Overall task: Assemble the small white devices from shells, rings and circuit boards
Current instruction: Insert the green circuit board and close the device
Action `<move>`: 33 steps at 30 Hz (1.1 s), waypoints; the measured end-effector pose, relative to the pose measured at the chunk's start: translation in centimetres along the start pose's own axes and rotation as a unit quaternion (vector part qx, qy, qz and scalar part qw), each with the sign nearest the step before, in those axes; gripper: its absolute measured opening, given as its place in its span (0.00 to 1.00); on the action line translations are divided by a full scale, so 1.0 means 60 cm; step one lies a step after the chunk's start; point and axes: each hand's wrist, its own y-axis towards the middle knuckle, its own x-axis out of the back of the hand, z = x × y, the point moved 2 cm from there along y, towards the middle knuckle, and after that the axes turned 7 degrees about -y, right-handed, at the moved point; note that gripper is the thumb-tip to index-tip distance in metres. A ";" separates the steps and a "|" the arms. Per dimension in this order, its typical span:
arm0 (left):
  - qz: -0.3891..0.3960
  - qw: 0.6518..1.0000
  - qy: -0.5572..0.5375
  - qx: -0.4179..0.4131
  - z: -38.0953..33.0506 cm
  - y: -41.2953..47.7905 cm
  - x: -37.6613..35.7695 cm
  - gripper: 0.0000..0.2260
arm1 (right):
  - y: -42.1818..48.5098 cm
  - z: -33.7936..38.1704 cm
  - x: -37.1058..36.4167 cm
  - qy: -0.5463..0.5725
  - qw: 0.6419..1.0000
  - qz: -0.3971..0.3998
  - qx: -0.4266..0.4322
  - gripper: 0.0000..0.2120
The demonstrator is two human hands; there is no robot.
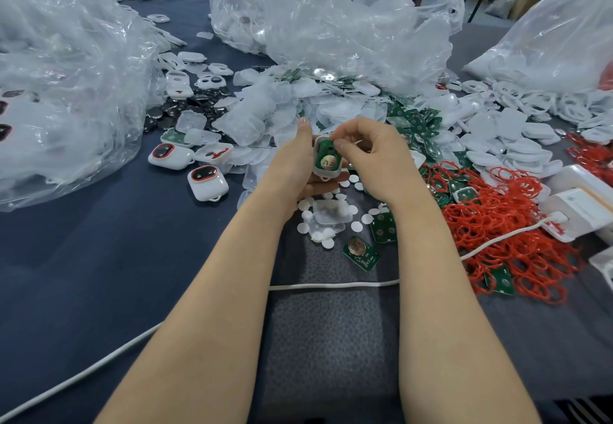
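Note:
My left hand (pixel 297 161) cups a small white shell (pixel 323 171) with a green circuit board (pixel 326 154) lying inside it. My right hand (pixel 368 154) pinches the top of that board with thumb and fingertips. A heap of translucent white shells (pixel 265 115) lies just beyond my hands. Red rings (pixel 507 231) sprawl in a tangle to the right. Loose green boards (pixel 360 252) and small white discs (pixel 326 239) lie below my hands. Two assembled white devices with red-rimmed windows (pixel 207 183) sit to the left.
Big clear plastic bags (pixel 66 91) crowd the left, the back and the far right (pixel 547 41). A white cable (pixel 331 286) crosses the dark blue table (pixel 99 257) under my forearms. White boxes (pixel 577 204) stand at the right edge. Dark round discs (pixel 185 110) lie behind the devices.

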 end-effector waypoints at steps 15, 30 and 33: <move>0.005 1.000 0.004 0.010 0.001 0.002 0.002 0.20 | 0.003 -0.006 -0.011 -0.043 0.998 -0.044 0.001 0.03; 0.032 0.983 0.153 -0.100 0.004 0.000 0.005 0.08 | 0.005 -0.016 -0.011 0.054 0.995 -0.056 -0.062 0.06; 0.034 0.979 0.156 -0.124 0.003 -0.002 0.004 0.04 | 0.006 -0.016 -0.015 0.057 0.995 -0.063 -0.060 0.05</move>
